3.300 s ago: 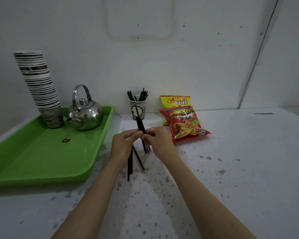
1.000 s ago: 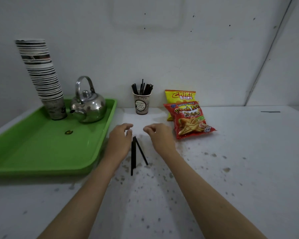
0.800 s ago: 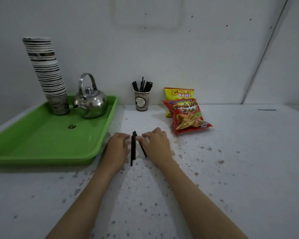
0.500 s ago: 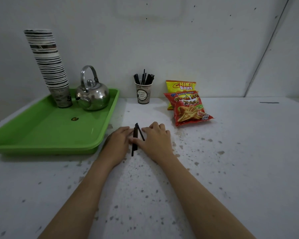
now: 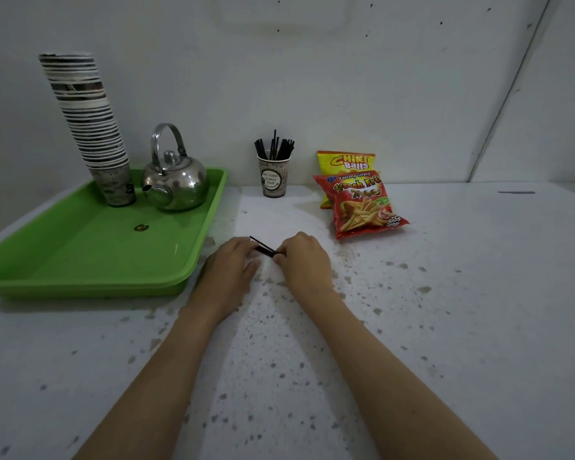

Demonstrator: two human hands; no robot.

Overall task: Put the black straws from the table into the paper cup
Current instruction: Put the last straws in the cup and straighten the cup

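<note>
Head view: 2 hands, left hand point(image 5: 234, 265) and right hand point(image 5: 304, 260), both pinching black straws point(image 5: 263, 248), count unclear.

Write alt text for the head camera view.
Both hands, left hand and right hand, pinch black straws on a speckled white table. Behind stand a paper cup of straws, a green tray and snack bags.

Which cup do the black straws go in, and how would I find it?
Look along the back wall, between the green tray and the snack bags. The paper cup stands alone on the white table. Unlike the tall cup stack on the tray, it already holds black straws.
</note>
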